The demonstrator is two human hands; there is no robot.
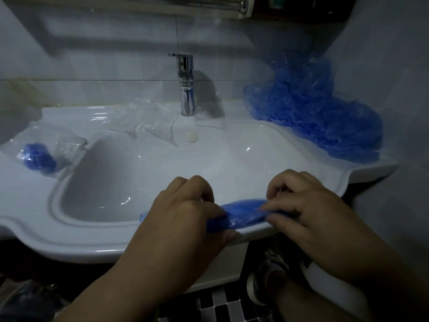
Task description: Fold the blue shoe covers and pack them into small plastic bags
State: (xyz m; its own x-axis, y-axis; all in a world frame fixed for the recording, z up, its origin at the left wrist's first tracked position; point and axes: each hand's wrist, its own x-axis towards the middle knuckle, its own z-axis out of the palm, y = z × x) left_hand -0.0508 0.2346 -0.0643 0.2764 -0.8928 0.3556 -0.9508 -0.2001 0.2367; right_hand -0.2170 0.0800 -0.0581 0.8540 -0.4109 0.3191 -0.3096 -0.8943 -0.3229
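At the near edge, a black-and-white checked tile floor (220, 303) and a dark sneaker with a white sole (264, 273) show below the white ceramic worktop (69, 242). An oval sink bowl (104, 180) is sunk in the worktop's left half.

On the worktop's near rim, right of the bowl, lies a thin, crinkled blue plastic shoe cover (243, 213), flattened into a long strip running left to right. Both hands grip it. The left hand (185, 219) curls its fingers over the strip's left part, with the thumb below it at the rim's edge. The right hand (308, 212) pinches the right end between curled fingers and thumb.

Farther off on the left, a small clear plastic bag holding a folded blue cover (38, 156) rests on the worktop beside the bowl. Beyond the bowl, several empty clear plastic bags (148, 123) lie crumpled just left of the chrome tap (187, 87).

In the far right corner, a big loose heap of blue shoe covers (313, 112) leans against the pale tiled wall (92, 54).
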